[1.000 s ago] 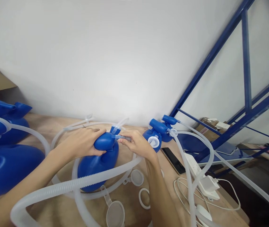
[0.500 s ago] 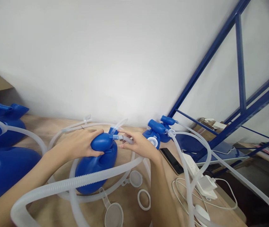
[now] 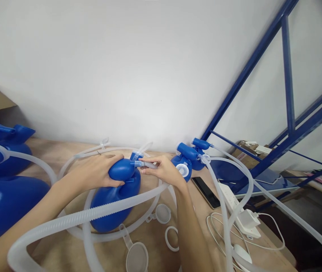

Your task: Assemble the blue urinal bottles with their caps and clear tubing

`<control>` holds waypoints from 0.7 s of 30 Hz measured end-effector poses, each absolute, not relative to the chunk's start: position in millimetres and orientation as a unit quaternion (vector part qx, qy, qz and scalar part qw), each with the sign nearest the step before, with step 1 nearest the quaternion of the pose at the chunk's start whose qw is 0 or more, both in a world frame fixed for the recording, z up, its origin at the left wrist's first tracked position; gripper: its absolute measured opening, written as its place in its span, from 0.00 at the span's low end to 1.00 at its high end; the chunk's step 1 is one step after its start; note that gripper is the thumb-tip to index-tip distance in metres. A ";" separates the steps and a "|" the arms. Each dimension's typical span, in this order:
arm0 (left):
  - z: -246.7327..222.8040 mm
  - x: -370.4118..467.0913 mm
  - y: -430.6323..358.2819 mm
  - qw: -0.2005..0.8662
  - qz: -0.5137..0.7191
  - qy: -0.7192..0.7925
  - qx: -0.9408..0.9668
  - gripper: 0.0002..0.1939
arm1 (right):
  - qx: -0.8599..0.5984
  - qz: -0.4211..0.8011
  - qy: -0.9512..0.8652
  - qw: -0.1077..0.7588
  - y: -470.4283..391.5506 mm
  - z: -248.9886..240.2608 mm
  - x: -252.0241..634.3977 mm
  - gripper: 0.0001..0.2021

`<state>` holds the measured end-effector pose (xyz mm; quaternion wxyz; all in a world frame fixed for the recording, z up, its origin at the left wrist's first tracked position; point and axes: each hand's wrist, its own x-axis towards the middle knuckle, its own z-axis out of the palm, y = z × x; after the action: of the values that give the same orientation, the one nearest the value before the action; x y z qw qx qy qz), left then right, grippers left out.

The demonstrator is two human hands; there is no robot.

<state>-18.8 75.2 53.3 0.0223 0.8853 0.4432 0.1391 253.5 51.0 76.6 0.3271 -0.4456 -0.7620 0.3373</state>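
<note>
My left hand (image 3: 102,172) is wrapped around the rounded upper part of a blue plastic urinal bottle (image 3: 112,215), which rests on the wooden table. From that part a short clear connector (image 3: 139,164) points right. My right hand (image 3: 162,170) pinches the end of a translucent hose (image 3: 151,165) at the connector; how far the hose sits over it is hard to see. A ribbed stretch of hose (image 3: 93,214) crosses in front of the bottle. Nearer me lie two translucent caps with straps, one small cap (image 3: 163,214) and one larger cap (image 3: 137,257), beside a white ring (image 3: 171,238).
More blue bottles (image 3: 8,204) crowd the left side, and others (image 3: 187,151) stand at the back right with hoses attached. A phone (image 3: 205,192), a power strip (image 3: 248,224) and white cables lie on the right. A blue metal frame (image 3: 288,75) rises behind them.
My right hand has shifted slightly left, bringing the hose end closer against the connector. The ribbed hose in front has swung a little. My left hand keeps its hold on the bottle.
</note>
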 end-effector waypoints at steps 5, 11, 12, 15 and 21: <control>53.8 -18.3 74.6 0.026 0.140 0.442 0.886 0.29 | -0.391 0.375 -0.786 0.300 50.4 76.2 263.3 0.26; 55.4 -17.8 73.4 0.023 0.133 0.447 0.884 0.29 | -0.409 0.355 -0.779 0.317 51.9 73.4 257.2 0.22; 55.2 -17.9 73.3 0.024 0.135 0.448 0.883 0.28 | -0.415 0.343 -0.779 0.322 51.9 73.1 254.5 0.21; 53.8 -18.5 73.5 0.025 0.146 0.450 0.881 0.28 | -0.416 0.332 -0.775 0.339 52.3 70.8 248.0 0.20; 50.4 -19.1 74.2 0.034 0.159 0.450 0.878 0.26 | -0.398 0.392 -0.737 0.380 61.0 58.2 244.5 0.23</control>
<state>-19.1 74.2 50.4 0.0345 0.8782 0.4499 0.1586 244.5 61.0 58.2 0.3796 -0.3980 -0.7375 0.3919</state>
